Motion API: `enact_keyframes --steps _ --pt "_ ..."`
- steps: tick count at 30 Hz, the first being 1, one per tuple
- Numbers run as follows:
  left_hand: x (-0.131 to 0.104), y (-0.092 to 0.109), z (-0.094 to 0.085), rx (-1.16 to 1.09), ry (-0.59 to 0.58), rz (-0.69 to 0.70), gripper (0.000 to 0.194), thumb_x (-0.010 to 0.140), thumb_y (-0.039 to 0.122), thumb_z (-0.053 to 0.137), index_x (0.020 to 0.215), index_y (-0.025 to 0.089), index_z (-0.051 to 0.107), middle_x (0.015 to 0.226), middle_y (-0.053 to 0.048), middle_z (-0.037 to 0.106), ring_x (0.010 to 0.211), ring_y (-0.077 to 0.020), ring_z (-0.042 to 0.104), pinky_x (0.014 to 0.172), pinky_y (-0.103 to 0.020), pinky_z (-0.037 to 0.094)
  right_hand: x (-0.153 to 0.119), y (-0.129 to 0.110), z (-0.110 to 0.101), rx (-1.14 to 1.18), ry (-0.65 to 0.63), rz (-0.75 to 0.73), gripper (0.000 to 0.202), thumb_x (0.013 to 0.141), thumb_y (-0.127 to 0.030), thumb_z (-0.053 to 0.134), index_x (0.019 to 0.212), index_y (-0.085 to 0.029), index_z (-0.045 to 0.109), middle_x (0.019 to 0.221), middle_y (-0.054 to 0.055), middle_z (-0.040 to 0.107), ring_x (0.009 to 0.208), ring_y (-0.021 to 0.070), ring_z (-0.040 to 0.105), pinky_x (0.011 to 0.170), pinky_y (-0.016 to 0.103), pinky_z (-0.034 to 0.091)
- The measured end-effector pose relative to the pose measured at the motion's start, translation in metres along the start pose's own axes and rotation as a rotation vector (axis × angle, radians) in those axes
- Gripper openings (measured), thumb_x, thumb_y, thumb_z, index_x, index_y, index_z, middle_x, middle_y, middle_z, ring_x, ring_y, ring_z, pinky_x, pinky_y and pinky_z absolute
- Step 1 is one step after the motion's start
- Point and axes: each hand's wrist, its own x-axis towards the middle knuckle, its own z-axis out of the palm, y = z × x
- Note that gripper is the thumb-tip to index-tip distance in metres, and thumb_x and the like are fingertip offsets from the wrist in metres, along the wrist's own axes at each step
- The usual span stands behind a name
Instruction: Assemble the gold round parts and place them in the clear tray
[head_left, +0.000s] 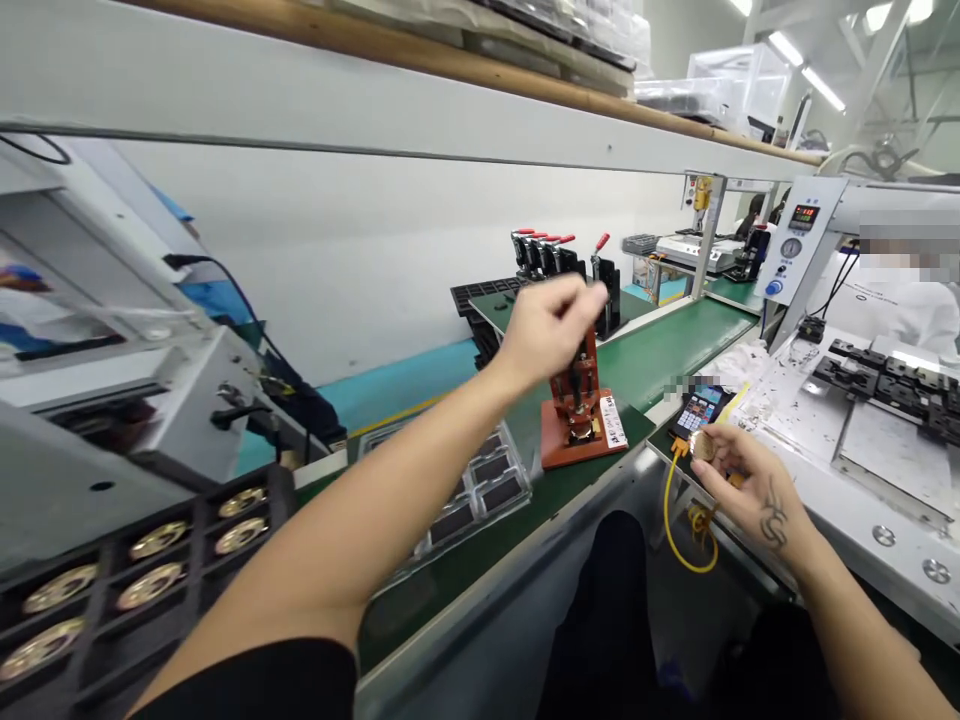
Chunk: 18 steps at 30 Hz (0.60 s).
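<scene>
A reddish-brown toggle press (564, 440) with a white label stands on the green bench. My left hand (551, 325) is closed in a fist at the top of it, around its lever, which the fingers mostly hide. Low in the press, a round metallic piece (581, 432) shows under the plunger. My right hand (739, 475) pinches a small round gold-coloured part (702, 447) between thumb and fingers, off to the right of the press and near a phone (701, 410).
A black tray (105, 625) of gold rings lies at lower left. A clear plastic tray (517, 480) sits beside the press. Several black clamps (544, 255) with red handles stand behind. A yellow cable (667, 510) hangs by the phone. At right is a white machine (847, 430); a person (885, 300) is beyond it.
</scene>
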Motion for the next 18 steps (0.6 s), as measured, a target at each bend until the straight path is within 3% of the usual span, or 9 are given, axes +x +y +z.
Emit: enact_keyframes --steps 2,4,7,8,9,11,13,15,18 --pt "0.029 -0.018 -0.009 -0.207 0.121 -0.163 0.045 0.104 0.053 0.061 0.076 0.02 0.049 0.069 -0.001 0.05 0.064 -0.0142 0.052 0.062 -0.029 0.043 0.02 0.004 0.018 0.072 -0.063 0.035 0.034 0.098 -0.038 0.071 0.125 -0.018 0.065 0.087 0.004 0.064 0.073 0.0151 0.06 0.064 0.028 0.052" --pt "0.043 -0.045 -0.024 -0.404 0.185 -0.324 0.039 0.099 0.057 0.065 0.089 0.021 0.055 0.084 -0.005 0.06 0.072 -0.0171 0.062 0.068 -0.032 0.052 0.034 0.013 0.035 0.147 -0.145 0.097 0.033 0.095 -0.04 0.071 0.119 -0.017 0.067 0.091 0.005 0.066 0.075 0.0151 0.06 0.065 0.028 0.051" --pt "0.015 -0.08 -0.052 -0.332 0.218 -0.597 0.037 0.097 0.056 0.065 0.098 0.02 0.057 0.095 -0.01 0.065 0.079 -0.02 0.067 0.074 -0.036 0.057 0.04 0.035 0.057 0.236 -0.24 0.171 0.036 0.093 -0.044 0.072 0.115 -0.016 0.066 0.094 0.006 0.067 0.076 0.0148 0.059 0.067 0.028 0.049" --pt "-0.006 -0.085 -0.059 -0.198 0.145 -0.712 0.036 0.097 0.056 0.064 0.097 0.02 0.059 0.092 -0.01 0.066 0.075 -0.0196 0.065 0.071 -0.035 0.057 0.039 0.043 0.063 0.243 -0.256 0.175 0.037 0.093 -0.045 0.072 0.116 -0.016 0.066 0.093 0.006 0.066 0.076 0.0146 0.058 0.068 0.027 0.049" --pt "-0.031 -0.087 -0.065 -0.071 -0.041 -0.822 0.037 0.096 0.057 0.062 0.096 0.02 0.062 0.087 -0.008 0.066 0.071 -0.0187 0.063 0.068 -0.034 0.056 0.038 0.05 0.068 0.238 -0.267 0.172 0.037 0.093 -0.045 0.071 0.116 -0.016 0.066 0.092 0.005 0.066 0.075 0.0143 0.057 0.067 0.027 0.048" --pt "-0.082 -0.083 -0.065 -0.07 -0.306 -0.945 0.035 0.083 0.05 0.074 0.089 0.016 0.071 0.079 -0.011 0.069 0.067 -0.0221 0.065 0.062 -0.035 0.055 0.041 0.064 0.08 0.215 -0.283 0.153 0.037 0.092 -0.045 0.07 0.116 -0.016 0.066 0.087 0.004 0.063 0.071 0.0135 0.053 0.065 0.027 0.045" --pt "-0.124 -0.074 -0.052 -0.114 -0.526 -1.014 0.035 0.076 0.047 0.078 0.087 0.014 0.076 0.077 -0.012 0.073 0.068 -0.0257 0.069 0.062 -0.036 0.057 0.05 0.074 0.094 0.197 -0.303 0.131 0.038 0.089 -0.042 0.071 0.116 -0.016 0.067 0.083 0.002 0.059 0.067 0.0128 0.05 0.062 0.026 0.043" --pt "-0.149 -0.07 -0.031 -0.099 -0.624 -1.034 0.038 0.078 0.048 0.074 0.093 0.014 0.078 0.074 -0.01 0.073 0.068 -0.026 0.07 0.063 -0.035 0.057 0.066 0.081 0.109 0.176 -0.331 0.1 0.038 0.086 -0.04 0.072 0.115 -0.015 0.068 0.079 0.0 0.056 0.065 0.0124 0.048 0.061 0.026 0.04" --pt "-0.162 -0.08 0.002 0.015 -0.636 -0.991 0.032 0.073 0.041 0.077 0.092 0.015 0.075 0.07 -0.006 0.07 0.066 -0.0241 0.067 0.061 -0.031 0.05 0.09 0.091 0.131 0.141 -0.363 0.055 0.039 0.082 -0.04 0.073 0.112 -0.015 0.067 0.079 0.0 0.056 0.065 0.0127 0.049 0.063 0.027 0.041"
